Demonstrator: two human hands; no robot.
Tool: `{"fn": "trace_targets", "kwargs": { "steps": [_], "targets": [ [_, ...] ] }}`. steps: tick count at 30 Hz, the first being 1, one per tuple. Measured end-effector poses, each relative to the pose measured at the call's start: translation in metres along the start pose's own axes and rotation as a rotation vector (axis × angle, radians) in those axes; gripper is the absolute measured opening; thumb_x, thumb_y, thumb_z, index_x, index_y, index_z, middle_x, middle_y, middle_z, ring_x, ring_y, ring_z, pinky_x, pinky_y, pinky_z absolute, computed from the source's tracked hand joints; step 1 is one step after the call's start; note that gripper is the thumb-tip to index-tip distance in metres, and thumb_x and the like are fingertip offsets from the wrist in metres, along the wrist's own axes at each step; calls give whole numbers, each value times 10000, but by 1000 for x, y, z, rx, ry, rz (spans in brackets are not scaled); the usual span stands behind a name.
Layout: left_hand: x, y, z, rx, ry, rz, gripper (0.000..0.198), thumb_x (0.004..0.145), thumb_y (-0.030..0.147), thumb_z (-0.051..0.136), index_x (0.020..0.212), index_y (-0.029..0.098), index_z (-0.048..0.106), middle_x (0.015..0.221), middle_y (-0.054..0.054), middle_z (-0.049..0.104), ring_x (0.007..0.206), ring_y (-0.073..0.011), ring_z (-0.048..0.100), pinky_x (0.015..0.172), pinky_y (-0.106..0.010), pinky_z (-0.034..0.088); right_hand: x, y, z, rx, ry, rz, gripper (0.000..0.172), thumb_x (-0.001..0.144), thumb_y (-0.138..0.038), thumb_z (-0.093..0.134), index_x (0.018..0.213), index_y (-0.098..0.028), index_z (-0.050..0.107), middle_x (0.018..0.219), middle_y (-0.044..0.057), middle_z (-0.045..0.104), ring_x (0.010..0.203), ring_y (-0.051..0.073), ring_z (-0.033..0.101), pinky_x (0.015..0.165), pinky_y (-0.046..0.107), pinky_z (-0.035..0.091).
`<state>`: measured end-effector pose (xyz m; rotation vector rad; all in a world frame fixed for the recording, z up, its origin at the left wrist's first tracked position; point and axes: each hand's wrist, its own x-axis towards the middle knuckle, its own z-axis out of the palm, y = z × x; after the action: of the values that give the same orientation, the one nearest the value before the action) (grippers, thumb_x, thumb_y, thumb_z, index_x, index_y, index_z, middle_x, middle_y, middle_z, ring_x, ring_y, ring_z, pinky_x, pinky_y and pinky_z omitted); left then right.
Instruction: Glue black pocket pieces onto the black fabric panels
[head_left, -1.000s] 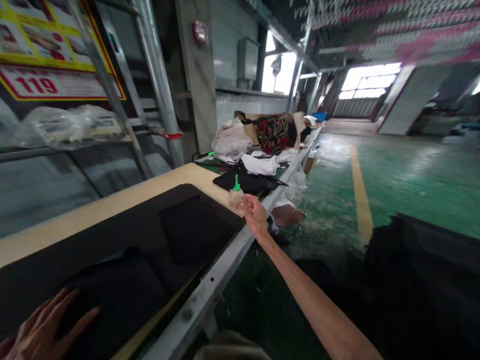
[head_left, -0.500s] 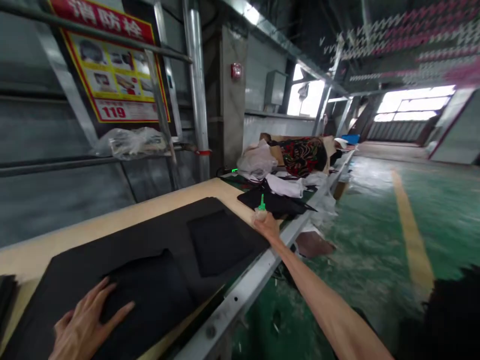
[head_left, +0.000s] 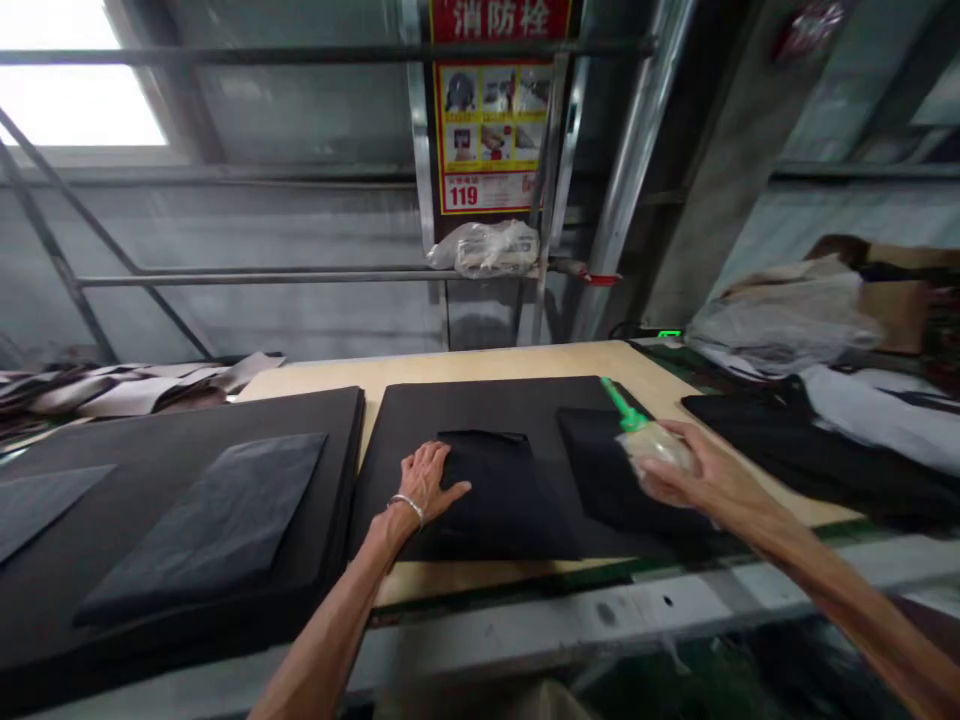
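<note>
My right hand point(head_left: 701, 478) is closed around a small clear squeeze bottle point(head_left: 651, 444) with a green nozzle, held tilted above a black fabric sheet point(head_left: 480, 400) on the wooden table point(head_left: 495, 362). My left hand point(head_left: 426, 482), with a bangle on the wrist, lies flat with fingers spread on a smaller black fabric piece point(head_left: 506, 495) that sits on that sheet. Another small black piece point(head_left: 607, 468) lies just under the bottle.
A stack of black sheets point(head_left: 187, 500) with darker patches fills the left of the table. Loose black and white cloth point(head_left: 847, 425) and a plastic bag point(head_left: 780, 320) lie at the right. A metal rail point(head_left: 600, 625) edges the table; a poster and plastic-wrapped bundle point(head_left: 487, 248) hang behind.
The view has swung left to face the table squarely. My right hand has lifted the bottle from the table's far end and brought it over the black sheet. My left hand stays on the fabric.
</note>
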<state>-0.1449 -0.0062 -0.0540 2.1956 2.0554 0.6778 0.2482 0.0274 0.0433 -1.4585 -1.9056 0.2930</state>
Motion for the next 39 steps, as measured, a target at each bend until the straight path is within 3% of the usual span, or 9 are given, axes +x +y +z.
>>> {"fn": "trace_targets", "kwargs": {
  "steps": [3,5,10,16,19,25,32,35,39],
  "targets": [
    [-1,-1,3,-33,27,0,552,817,496,653,1248,176,524,1370,-133,520,1326,-283,430,1081,-486,342,-1,-57,36,39,-334,-38,547,702,-617,651,1108,-253,604,932,69,692,777,237,654,717,378,515],
    [0,-2,5,-51,34,-3,543,810,493,665,1226,172,529,1375,-131,520,1335,-285,422,1088,-486,335,-2,-81,63,6,-399,-99,479,727,-567,635,1073,-236,625,930,45,674,809,222,640,745,343,500],
    [2,-6,5,-88,21,-18,537,800,475,674,1220,172,529,1400,-128,512,1357,-293,399,1097,-491,322,4,-98,117,-139,-330,-233,378,802,-444,615,1108,-227,665,923,51,610,854,204,607,805,318,487],
    [1,-3,0,-103,8,-35,514,786,483,682,1179,177,558,1385,-128,501,1322,-298,423,1075,-480,341,24,-107,149,-452,-191,-392,432,795,-418,688,1166,-204,627,1060,95,591,961,240,577,888,354,463],
    [2,-2,-1,-102,5,-43,505,783,483,685,1171,187,558,1359,-124,506,1291,-299,443,1069,-482,342,32,-118,159,-591,-193,-467,470,797,-417,709,1194,-184,610,1059,110,606,973,255,566,905,369,441],
    [3,-4,1,-91,5,-26,500,786,501,680,1150,191,533,1288,-106,538,1245,-288,465,1036,-471,360,33,-148,166,-744,-240,-558,468,800,-361,729,1233,-264,582,1191,123,558,993,283,530,735,342,475],
    [2,-5,0,-88,7,-20,425,814,484,656,1109,198,548,1243,-99,562,1219,-275,482,1028,-465,369,27,-178,160,-790,-278,-568,371,853,-218,638,1220,-244,596,1257,140,517,1090,312,468,825,419,462],
    [1,-4,-1,-87,6,-28,421,814,469,657,1124,200,565,1277,-103,549,1251,-285,458,1040,-466,365,27,-177,158,-799,-288,-547,284,911,-190,527,1174,-238,624,1235,135,533,1086,307,468,827,422,451],
    [0,-2,-3,-87,15,-43,437,800,462,673,1136,196,589,1325,-105,516,1278,-296,426,1046,-460,368,34,-157,152,-777,-227,-549,309,951,-146,407,1110,-224,660,1210,140,560,1111,311,456,869,464,422]
  ]
}}
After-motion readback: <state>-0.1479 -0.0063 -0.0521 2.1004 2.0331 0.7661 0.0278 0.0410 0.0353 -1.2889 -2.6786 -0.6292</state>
